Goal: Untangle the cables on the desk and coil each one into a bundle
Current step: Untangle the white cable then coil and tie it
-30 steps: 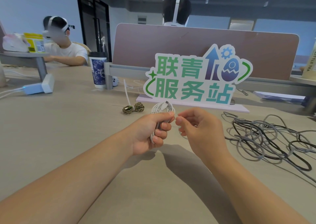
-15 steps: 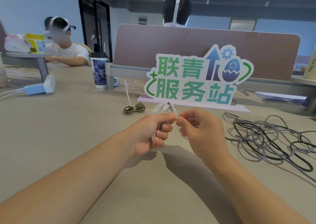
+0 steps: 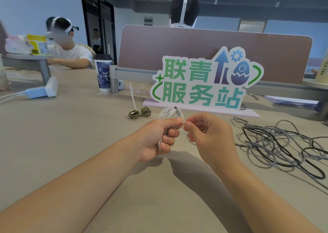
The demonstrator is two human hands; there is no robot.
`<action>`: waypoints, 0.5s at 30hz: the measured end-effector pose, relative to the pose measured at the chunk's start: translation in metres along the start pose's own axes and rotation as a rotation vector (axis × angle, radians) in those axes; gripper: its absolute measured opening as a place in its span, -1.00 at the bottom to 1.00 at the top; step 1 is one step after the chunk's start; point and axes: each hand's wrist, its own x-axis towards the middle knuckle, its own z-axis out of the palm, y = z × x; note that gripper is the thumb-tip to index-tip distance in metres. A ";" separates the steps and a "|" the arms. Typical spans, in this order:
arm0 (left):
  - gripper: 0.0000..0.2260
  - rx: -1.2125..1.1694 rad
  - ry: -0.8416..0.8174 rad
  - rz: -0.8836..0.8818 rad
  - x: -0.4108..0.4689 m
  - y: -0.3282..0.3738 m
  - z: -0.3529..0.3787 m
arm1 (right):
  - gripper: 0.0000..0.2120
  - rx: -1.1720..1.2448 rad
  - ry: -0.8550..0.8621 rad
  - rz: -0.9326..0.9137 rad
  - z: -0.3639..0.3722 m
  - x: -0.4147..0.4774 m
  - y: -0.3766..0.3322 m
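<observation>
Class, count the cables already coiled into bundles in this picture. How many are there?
2. The white bundle is gripped in the left hand; the camouflage-patterned bundle lies on the desk beyond and left of it. The grey and black tangle at right is uncoiled.

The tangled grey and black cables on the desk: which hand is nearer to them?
Right. The right hand is just left of the tangled cables; the left hand, gripping the white coil, is farther left.
</observation>
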 end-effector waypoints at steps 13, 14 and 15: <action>-0.88 0.134 0.041 0.042 0.001 -0.006 0.003 | -0.89 -0.003 -0.034 0.164 -0.001 0.000 -0.004; -0.89 0.132 0.042 0.043 0.001 -0.007 0.003 | -0.91 0.015 -0.053 0.199 -0.002 0.000 -0.005; -0.90 0.125 0.046 0.049 0.002 -0.007 0.002 | -0.92 0.059 -0.063 0.245 -0.002 0.001 -0.005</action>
